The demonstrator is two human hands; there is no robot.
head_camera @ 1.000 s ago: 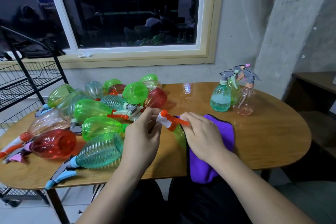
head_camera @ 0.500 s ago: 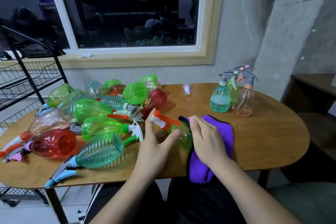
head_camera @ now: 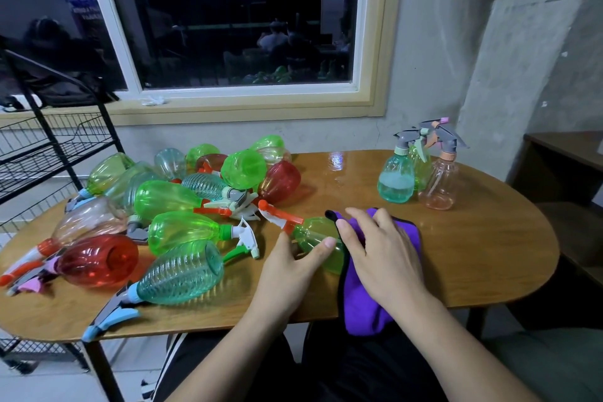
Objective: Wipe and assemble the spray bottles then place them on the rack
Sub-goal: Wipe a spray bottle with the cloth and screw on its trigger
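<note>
Lying on its side near the front edge of the oval wooden table (head_camera: 473, 258), a clear green plastic spray bottle (head_camera: 311, 233) with an orange-and-white trigger head points its nozzle toward the far left corner. The left hand (head_camera: 287, 268) cradles it in the fork of thumb and forefinger, with the thumb laid straight across the body and no fingers curled round it. The right hand (head_camera: 381, 251) rests flat, fingers spread, on a purple cloth (head_camera: 362, 310) that touches the bottle's base and hangs over the front edge. A heap of green, teal and red bottles (head_camera: 169, 206) covers the left half, beside the black wire rack (head_camera: 49, 147). Three upright assembled bottles (head_camera: 421, 170) stand by the far right edge. A blue sign (head_camera: 81, 6) in the window is too blurred to read.
</note>
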